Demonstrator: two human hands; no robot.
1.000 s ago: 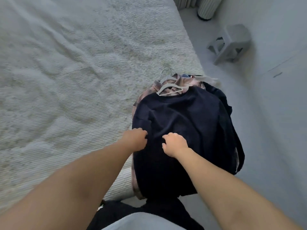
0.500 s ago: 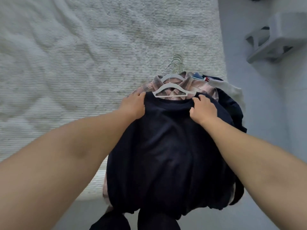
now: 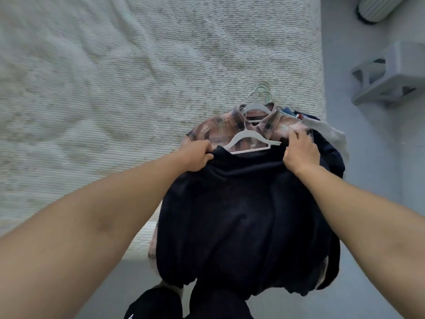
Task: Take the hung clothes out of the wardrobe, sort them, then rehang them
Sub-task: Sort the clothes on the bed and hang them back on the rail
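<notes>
The dark navy garment (image 3: 243, 217) lies on top of a pile of clothes at the near right corner of the bed (image 3: 115, 88), with its lower part hanging over the near edge of the bed toward the floor (image 3: 372, 169).

Left hand (image 3: 195, 156): fingers curled, grip closed on the left shoulder of the dark navy garment. Right hand (image 3: 301, 151): fingers curled, grip closed on the right shoulder of the same garment. Both grips sit at the far end of the garment, on either side of its neckline.

A white hanger (image 3: 249, 140) protrudes from the neckline between the two hands and rests on the pink plaid shirt (image 3: 216, 128), which lies directly under the navy garment. A second white hanger (image 3: 255, 109) sits in the plaid shirt's collar. Beyond it, a cluster of hanger hooks (image 3: 261, 90) rests on the bed cover.

A white garment (image 3: 331, 134) and further dark clothing in the pile extend to the right edge of the bed, just beside the right hand.

On the floor to the right of the bed lies a grey stool (image 3: 391, 77), tipped on its side. Farther off, at the top right, is a ribbed cylindrical object (image 3: 374, 9), partly cut off by the frame.
</notes>
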